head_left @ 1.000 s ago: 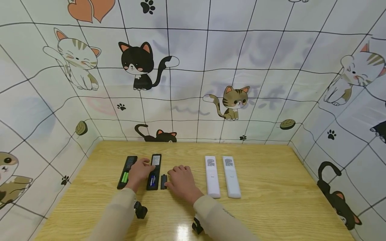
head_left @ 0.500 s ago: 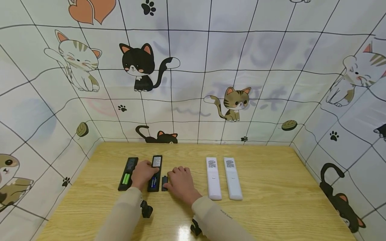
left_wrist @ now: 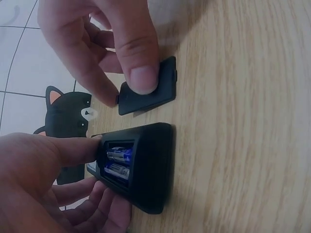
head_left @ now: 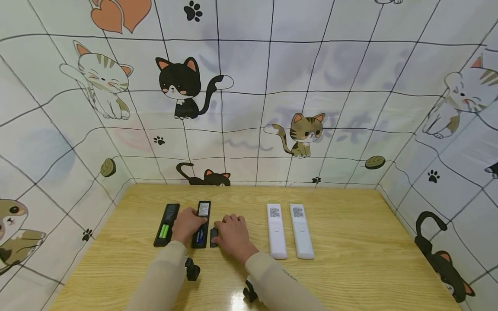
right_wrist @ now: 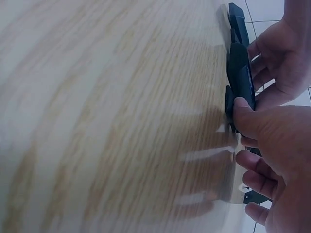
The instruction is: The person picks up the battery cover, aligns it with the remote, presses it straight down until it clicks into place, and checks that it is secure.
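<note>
My left hand (head_left: pixel 187 225) holds a black remote control (left_wrist: pixel 150 162) by its sides, thumb on one edge and fingers along the other. Its back faces up, and two blue batteries (left_wrist: pixel 118 162) sit in the uncovered compartment. My right hand (head_left: pixel 235 236) pinches a small black battery cover (left_wrist: pixel 164 92) between thumb and index finger. Slightly tilted, the cover lies just right of the remote, apart from it, as the head view shows. Left of my left hand rests a second black remote (head_left: pixel 171 211), also uncovered, with green batteries (head_left: pixel 164 231) in it.
Two white remotes (head_left: pixel 277 244) lie side by side, backs up, to the right of my right hand. The wooden table (head_left: pixel 350 259) ends at the back against a cat-patterned cloth wall (head_left: pixel 241 112).
My left hand has shifted right, and its thumb reaches further over the remote with blue batteries. The right hand stays almost in place at the cover. The remotes keep their places.
</note>
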Action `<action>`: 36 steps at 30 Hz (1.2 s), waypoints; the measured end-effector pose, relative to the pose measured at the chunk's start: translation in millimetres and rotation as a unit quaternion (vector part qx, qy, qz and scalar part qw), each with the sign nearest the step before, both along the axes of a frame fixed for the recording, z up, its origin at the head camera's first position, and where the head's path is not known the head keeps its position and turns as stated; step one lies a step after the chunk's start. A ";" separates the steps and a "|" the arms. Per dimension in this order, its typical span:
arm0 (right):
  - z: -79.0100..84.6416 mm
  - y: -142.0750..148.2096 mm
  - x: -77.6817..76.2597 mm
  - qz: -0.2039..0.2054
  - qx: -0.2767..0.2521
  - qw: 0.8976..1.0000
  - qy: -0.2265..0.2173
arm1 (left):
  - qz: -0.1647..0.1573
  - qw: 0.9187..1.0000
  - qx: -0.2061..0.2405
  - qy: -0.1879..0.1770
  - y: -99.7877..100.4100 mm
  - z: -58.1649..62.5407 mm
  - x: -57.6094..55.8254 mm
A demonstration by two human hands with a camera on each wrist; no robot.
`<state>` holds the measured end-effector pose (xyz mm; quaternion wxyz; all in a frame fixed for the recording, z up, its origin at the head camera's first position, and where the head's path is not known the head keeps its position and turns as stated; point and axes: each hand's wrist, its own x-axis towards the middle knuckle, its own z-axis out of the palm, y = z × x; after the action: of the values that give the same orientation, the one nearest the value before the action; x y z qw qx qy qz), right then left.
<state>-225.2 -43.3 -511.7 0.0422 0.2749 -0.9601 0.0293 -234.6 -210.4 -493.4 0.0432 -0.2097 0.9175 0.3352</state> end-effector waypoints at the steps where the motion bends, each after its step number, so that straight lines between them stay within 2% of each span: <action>1: 0.6 -0.3 -0.2 0.000 0.002 1.000 -0.003 | 0.001 1.000 -0.001 0.001 0.9 0.2 -0.2; 12: 4.0 -2.9 0.1 0.002 0.017 1.000 -0.023 | 0.015 1.000 0.006 -0.003 4.9 1.1 2.1; 23: 10.9 -2.7 -0.5 0.018 -0.037 0.999 -0.032 | 0.020 1.000 0.016 -0.006 5.9 4.3 3.6; 29: 12.6 -3.0 1.9 0.028 -0.051 0.998 -0.011 | 0.021 1.000 0.010 -0.010 5.2 3.4 1.9; 36: 9.8 -3.5 2.5 0.041 -0.027 0.999 0.014 | 0.019 1.000 0.008 -0.009 3.6 2.0 1.0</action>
<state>-222.7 -46.7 -501.8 0.0616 0.3128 -0.9463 0.0533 -233.6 -206.8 -491.4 0.0464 -0.2300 0.9100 0.3419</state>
